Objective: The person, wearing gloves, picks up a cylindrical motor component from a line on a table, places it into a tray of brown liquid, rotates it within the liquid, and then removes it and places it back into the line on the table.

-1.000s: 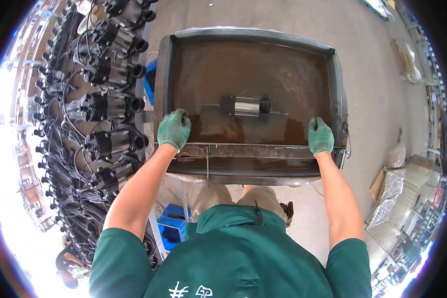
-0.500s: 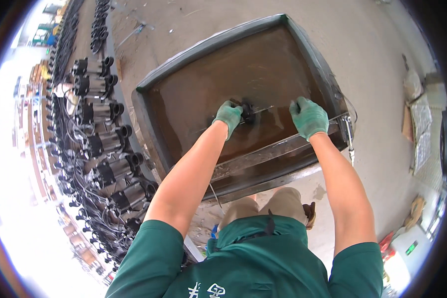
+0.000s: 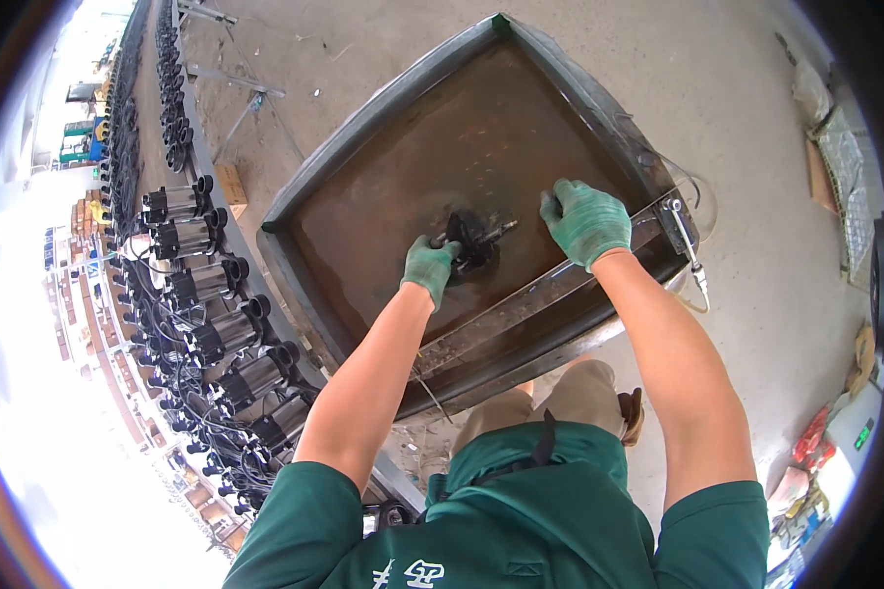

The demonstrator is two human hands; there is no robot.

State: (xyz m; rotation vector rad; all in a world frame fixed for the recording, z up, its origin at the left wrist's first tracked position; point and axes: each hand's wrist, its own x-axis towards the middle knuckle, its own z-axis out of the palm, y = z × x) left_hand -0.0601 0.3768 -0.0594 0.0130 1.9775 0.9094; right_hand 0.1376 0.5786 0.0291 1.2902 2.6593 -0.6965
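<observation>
My left hand, in a green glove, is closed on the near-left side of a black pump-like unit. The unit sits partly in the brown water of a dark tank, with a short metal-coloured piece sticking out to its right. Murky water hides its lower part. Over the tank's right side, my right hand, also gloved in green, hangs apart from the unit. Its fingers are loosely bent, the thumb stands a little away from them, and nothing shows between them.
A metal bar spans the tank's near side. At the right corner is a metal cylinder fitting with a hose. Rows of black and silver pump-like units with cables line the left. A small cardboard box stands beyond them.
My left hand and the black unit have moved slightly left and nearer; the unit is turned differently. My right hand has shifted a little left. The whole view has turned somewhat.
</observation>
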